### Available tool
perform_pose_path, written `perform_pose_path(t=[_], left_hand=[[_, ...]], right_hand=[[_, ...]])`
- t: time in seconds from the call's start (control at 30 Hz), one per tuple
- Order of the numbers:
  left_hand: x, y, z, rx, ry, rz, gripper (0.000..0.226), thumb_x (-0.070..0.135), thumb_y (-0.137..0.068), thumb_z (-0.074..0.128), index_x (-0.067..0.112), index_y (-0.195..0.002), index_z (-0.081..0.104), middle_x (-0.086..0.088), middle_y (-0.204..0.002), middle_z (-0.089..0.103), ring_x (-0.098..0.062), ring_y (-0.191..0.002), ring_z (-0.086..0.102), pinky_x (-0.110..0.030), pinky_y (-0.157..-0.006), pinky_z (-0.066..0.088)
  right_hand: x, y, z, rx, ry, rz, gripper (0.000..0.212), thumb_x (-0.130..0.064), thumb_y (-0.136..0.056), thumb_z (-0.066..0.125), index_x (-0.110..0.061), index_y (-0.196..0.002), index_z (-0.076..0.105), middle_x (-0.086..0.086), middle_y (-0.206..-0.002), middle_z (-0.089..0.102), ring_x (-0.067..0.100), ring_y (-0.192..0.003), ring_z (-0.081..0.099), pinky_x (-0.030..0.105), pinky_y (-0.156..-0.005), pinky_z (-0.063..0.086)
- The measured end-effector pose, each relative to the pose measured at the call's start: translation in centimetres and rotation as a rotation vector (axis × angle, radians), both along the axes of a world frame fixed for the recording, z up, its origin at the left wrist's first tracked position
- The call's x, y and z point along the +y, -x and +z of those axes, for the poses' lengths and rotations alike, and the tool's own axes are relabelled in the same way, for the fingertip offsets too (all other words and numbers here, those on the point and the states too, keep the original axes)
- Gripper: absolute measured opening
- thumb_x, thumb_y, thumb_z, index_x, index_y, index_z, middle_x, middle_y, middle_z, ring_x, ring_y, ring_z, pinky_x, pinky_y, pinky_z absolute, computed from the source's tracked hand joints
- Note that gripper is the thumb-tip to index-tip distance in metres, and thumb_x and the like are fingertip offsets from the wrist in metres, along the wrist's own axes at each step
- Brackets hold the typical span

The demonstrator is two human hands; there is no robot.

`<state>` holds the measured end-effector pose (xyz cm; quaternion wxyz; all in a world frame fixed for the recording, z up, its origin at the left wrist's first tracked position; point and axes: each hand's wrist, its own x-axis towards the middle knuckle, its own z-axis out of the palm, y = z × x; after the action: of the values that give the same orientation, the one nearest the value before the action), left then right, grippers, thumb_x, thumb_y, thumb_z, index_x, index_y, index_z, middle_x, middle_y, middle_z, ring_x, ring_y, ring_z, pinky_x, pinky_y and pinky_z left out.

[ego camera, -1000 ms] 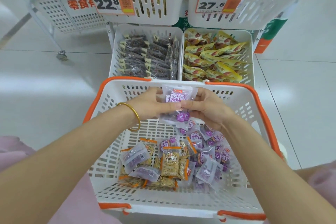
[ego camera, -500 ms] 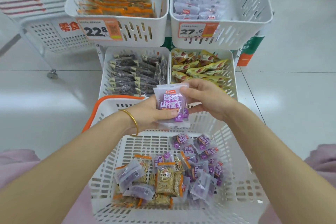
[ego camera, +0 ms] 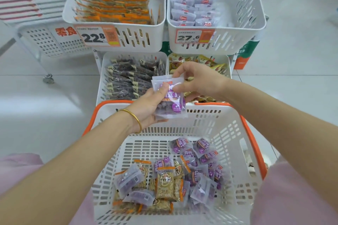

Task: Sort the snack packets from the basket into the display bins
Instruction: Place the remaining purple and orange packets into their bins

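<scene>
Raised higher over the basket (ego camera: 210, 126), packets (ego camera: 170, 104) are gripped by the left hand (ego camera: 148, 106) and pinched by the right hand (ego camera: 199, 80); placement in the upper-right bin (ego camera: 237, 38) seems called for.

White basket (ego camera: 228, 133) with snack packets (ego camera: 166, 184)

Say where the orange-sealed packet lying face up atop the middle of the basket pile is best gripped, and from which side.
Pinch the orange-sealed packet by its flat orange top seal, coming from above at the far end: that strip lies exposed, while neighbouring packets crowd its long sides and lower end.
</scene>
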<state>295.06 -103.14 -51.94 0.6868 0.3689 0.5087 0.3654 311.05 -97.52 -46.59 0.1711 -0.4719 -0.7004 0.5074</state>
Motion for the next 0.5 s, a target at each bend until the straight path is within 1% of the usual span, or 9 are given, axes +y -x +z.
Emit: perform_pose_path(t=[0.07,0.13,0.17,0.23,0.3,0.37,0.4,0.47,0.5], left_hand=[[0.1,0.0,0.1,-0.042,-0.004,-0.028,0.073,0.055,-0.068,0.057,0.019,-0.13,0.041,-0.001,-0.088,0.066,-0.013,-0.071,0.068,-0.025,-0.057,0.054],[0.2,0.3,0.1,-0.08,-0.019,-0.075,0.062,0.043,-0.07,0.061,0.02,-0.124,0.044,-0.004,-0.102,0.062,-0.014,-0.079,0.07,-0.026,-0.065,0.055],[0.3,0.5,0.2,-0.087,-0.023,-0.095,0.058,0.038,-0.07,0.062,0.02,-0.123,0.044,-0.005,-0.103,0.059,-0.014,-0.081,0.069,-0.027,-0.069,0.053],[0.3,0.8,0.3,-0.091,-0.036,-0.133,0.058,0.031,-0.072,0.062,0.018,-0.125,0.044,-0.003,-0.101,0.063,-0.015,-0.086,0.069,-0.029,-0.075,0.053],[0.3,0.7,0.4,-0.056,-0.062,-0.148,0.057,0.028,-0.073,0.062,0.016,-0.126,0.045,-0.003,-0.105,0.067,-0.018,-0.093,0.068,-0.027,-0.072,0.055],[0.4,0.5,0.4,-0.005,-0.093,-0.134,0.054,0.026,-0.073,0.065,0.018,-0.124,0.047,-0.003,-0.107,0.068,-0.017,-0.094,0.068,-0.026,-0.068,0.055],[0.5,0.4,0.4,0.031,-0.118,-0.122,0.054,0.026,-0.074,0.069,0.018,-0.123,0.047,-0.003,-0.109,0.067,-0.017,-0.095,0.068,-0.027,-0.07,0.055],[0.9,0.3,0.4,0.127,-0.183,-0.116,0.064,0.03,-0.073,0.079,0.017,-0.125,0.046,-0.006,-0.117,0.065,-0.02,-0.104,0.065,-0.039,-0.083,0.055],[1.2,0.2,0.5,0.168,-0.207,-0.123,0.07,0.034,-0.069,0.079,0.017,-0.127,0.045,-0.006,-0.12,0.064,-0.022,-0.108,0.063,-0.045,-0.089,0.052]], right_hand=[[0.1,-0.3,0.2,-0.018,0.002,0.016,0.025,-0.008,-0.082,0.069,-0.015,-0.098,0.052,0.009,-0.111,0.053,0.023,-0.084,0.069,0.044,-0.073,0.059],[0.3,-0.7,0.3,-0.026,-0.01,0.032,0.024,-0.005,-0.085,0.066,-0.014,-0.097,0.048,0.009,-0.114,0.051,0.025,-0.086,0.069,0.045,-0.072,0.059],[0.3,-1.0,0.4,-0.029,-0.017,0.044,0.024,-0.005,-0.086,0.065,-0.013,-0.099,0.046,0.009,-0.115,0.05,0.026,-0.087,0.068,0.045,-0.072,0.059],[0.6,-1.5,0.5,-0.033,-0.014,0.075,0.023,-0.004,-0.088,0.062,-0.011,-0.101,0.044,0.013,-0.116,0.048,0.026,-0.088,0.066,0.046,-0.074,0.059],[0.9,-1.9,0.7,-0.037,-0.008,0.105,0.021,-0.003,-0.089,0.06,-0.011,-0.099,0.044,0.017,-0.12,0.047,0.028,-0.09,0.066,0.046,-0.075,0.059],[1.2,-2.2,0.9,-0.044,-0.007,0.134,0.019,-0.004,-0.089,0.059,-0.012,-0.096,0.044,0.017,-0.122,0.047,0.03,-0.094,0.065,0.045,-0.074,0.059],[1.4,-2.4,1.0,-0.043,-0.003,0.152,0.019,-0.004,-0.089,0.059,-0.015,-0.093,0.045,0.017,-0.122,0.046,0.031,-0.096,0.065,0.045,-0.074,0.059],[1.8,-2.8,1.3,-0.03,0.011,0.18,0.019,-0.003,-0.089,0.058,-0.017,-0.09,0.045,0.017,-0.122,0.045,0.034,-0.099,0.063,0.046,-0.074,0.059],[2.1,-3.0,1.4,-0.016,0.022,0.184,0.019,-0.002,-0.089,0.058,-0.017,-0.089,0.045,0.016,-0.121,0.045,0.035,-0.099,0.063,0.046,-0.074,0.059]])
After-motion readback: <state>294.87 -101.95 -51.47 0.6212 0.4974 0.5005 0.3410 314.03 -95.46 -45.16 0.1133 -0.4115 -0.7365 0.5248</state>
